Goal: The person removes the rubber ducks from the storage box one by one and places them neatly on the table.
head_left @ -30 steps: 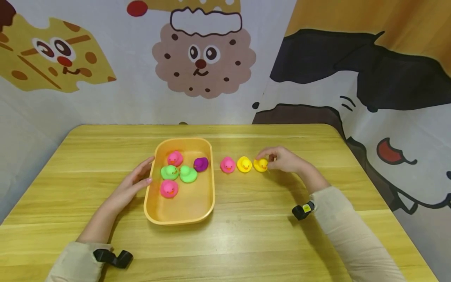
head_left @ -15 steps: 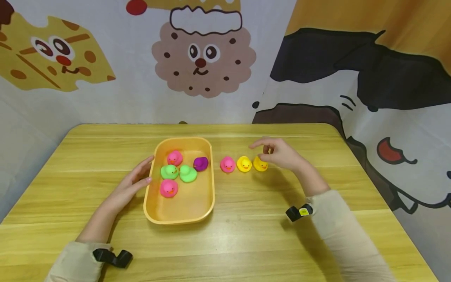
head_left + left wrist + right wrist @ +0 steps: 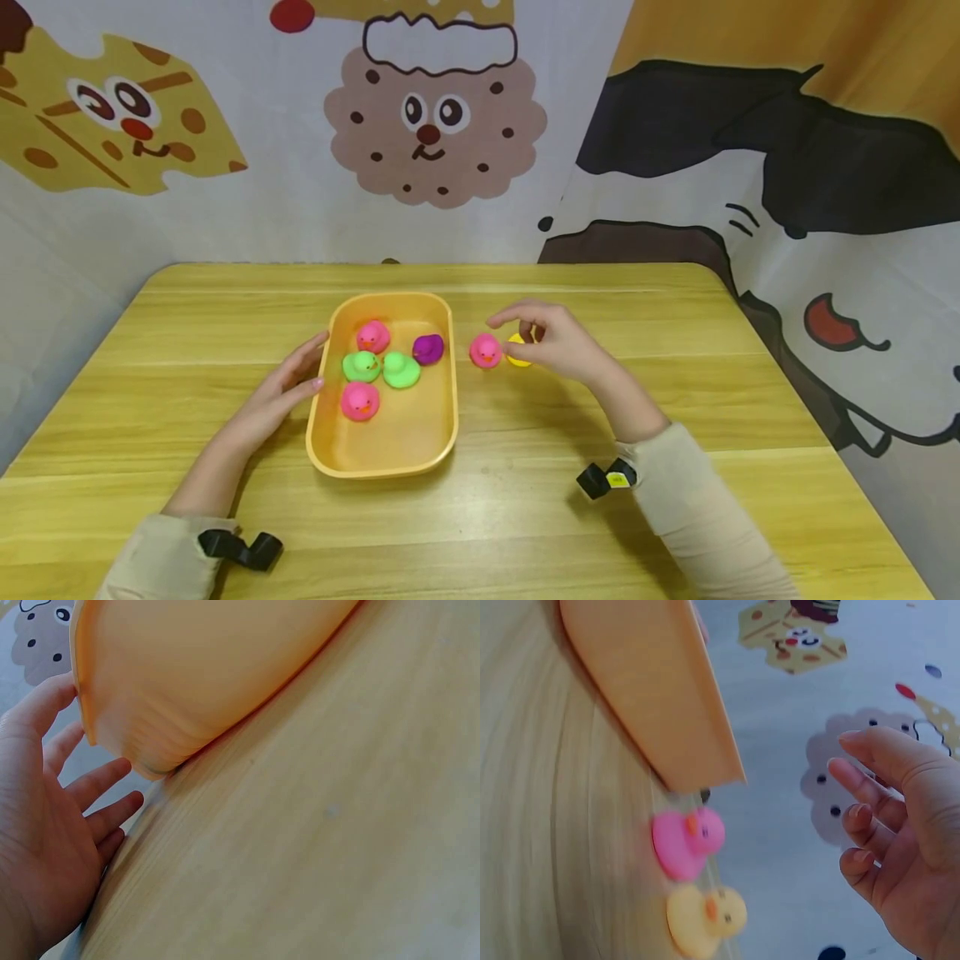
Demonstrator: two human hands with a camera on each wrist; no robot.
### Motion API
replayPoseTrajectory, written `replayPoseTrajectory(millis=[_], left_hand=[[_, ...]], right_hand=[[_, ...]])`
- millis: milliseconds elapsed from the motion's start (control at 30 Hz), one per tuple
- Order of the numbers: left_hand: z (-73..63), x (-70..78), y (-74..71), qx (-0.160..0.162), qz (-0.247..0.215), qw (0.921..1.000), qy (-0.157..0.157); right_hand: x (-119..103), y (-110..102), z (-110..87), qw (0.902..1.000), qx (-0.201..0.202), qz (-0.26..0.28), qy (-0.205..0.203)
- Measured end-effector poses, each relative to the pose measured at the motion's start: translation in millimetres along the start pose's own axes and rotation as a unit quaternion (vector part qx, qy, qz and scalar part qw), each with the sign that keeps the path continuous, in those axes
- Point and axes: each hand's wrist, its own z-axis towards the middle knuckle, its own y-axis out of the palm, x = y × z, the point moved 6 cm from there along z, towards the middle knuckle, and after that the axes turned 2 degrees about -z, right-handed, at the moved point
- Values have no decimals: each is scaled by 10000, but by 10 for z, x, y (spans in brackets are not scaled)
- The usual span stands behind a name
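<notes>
Yellow duck (image 3: 696, 922), orange beak and all, sits on the table (image 3: 525, 500) under the right grip (image 3: 558, 340), which is hanging spread, fingers loosely bent. Pink duck (image 3: 485, 352) just beside it, then the orange tray (image 3: 408, 437), left grip's (image 3: 277, 393) spread fingers touching its edge.

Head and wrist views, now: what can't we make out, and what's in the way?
Head: part of the yellow duck beside the pink duck, plus whatever lies under the right hand; that hand covers both.
Left wrist: tray interior, hidden by its outer wall; top edge crops the tray.
Right wrist: tray interior, again behind its wall; right hand cut off by right edge; fine detail on both ducks, blurred.
</notes>
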Motion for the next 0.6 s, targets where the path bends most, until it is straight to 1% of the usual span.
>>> replayPoseTrajectory(millis=[167,267,500,600], left_hand=[[-2,0,0,16,26,10000,-24],[-3,1,-1,30,46,10000,-29],[2,-3,1,5,4,10000,5],[6,-9,0,-4,-11,10000,-1]], right_hand=[[-144,183,58,9998,-15,133,-149],[-234,302,100,9993,-96,249,-246],[-409,580,200,9967,-272,396,-652],[-458,694,235,9962,-344,422,-687]])
